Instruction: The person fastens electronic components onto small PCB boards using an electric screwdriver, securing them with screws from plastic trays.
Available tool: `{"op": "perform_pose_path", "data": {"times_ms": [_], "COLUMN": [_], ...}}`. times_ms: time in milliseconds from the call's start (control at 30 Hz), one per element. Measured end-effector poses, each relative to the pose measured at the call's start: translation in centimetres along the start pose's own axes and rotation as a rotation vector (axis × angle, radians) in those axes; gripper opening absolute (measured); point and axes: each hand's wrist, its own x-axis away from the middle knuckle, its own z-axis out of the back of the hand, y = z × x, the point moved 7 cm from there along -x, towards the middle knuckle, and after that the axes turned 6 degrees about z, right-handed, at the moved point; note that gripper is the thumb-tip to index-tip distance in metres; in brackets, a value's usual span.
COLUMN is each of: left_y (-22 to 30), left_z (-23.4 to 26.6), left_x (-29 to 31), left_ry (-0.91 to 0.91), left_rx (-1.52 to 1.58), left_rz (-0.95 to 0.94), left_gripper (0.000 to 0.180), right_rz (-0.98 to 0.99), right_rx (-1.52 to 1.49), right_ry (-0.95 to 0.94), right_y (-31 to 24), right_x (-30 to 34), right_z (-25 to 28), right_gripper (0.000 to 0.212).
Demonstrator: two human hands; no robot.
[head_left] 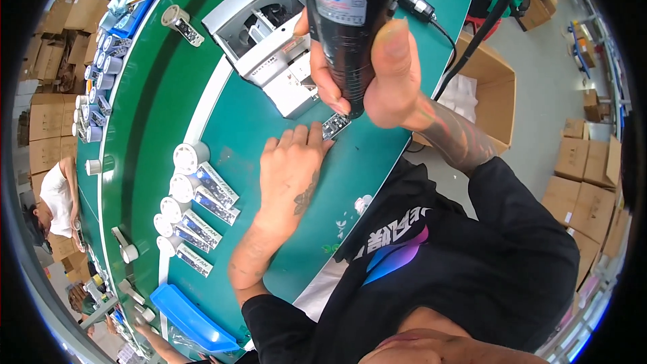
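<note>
My right hand (pixel 387 74) is wrapped round a black electric screwdriver (pixel 350 34), which stands nearly upright with its lower end over a small part with a circuit board (pixel 335 127). The tip and any screw are hidden by the tool's body. My left hand (pixel 290 168) lies low on the green bench, its fingers closed at the edge of that part. Just beyond stands a white and grey screw feeder (pixel 263 27) with an open top. Left of my forearm, several white round-headed pieces (pixel 192 156) with circuit boards in their handles lie in a row.
A green conveyor (pixel 151 114) curves past on the left, carrying similar pieces. An empty blue tray (pixel 192 317) sits at lower left. A black cable (pixel 475 44) hangs on the right above an open carton (pixel 495 87). A person (pixel 60 199) in white works across the conveyor.
</note>
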Motion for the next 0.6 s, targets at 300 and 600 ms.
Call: {"op": "perform_pose_path", "data": {"times_ms": [300, 600], "left_y": [0.1, 0.2], "left_z": [-0.2, -0.2], "left_x": [0.0, 0.1], "left_ry": [0.011, 0.011], "left_rx": [0.016, -0.037], "left_rz": [-0.015, -0.029], "left_gripper": [0.021, 0.022], "right_rz": [0.044, -0.109], "right_rx": [-0.141, -0.224], "right_ry": [0.032, 0.134], "right_y": [1.1, 1.9], "right_x": [1.2, 3.3], "right_z": [0.7, 0.9], "right_gripper": [0.083, 0.102]}}
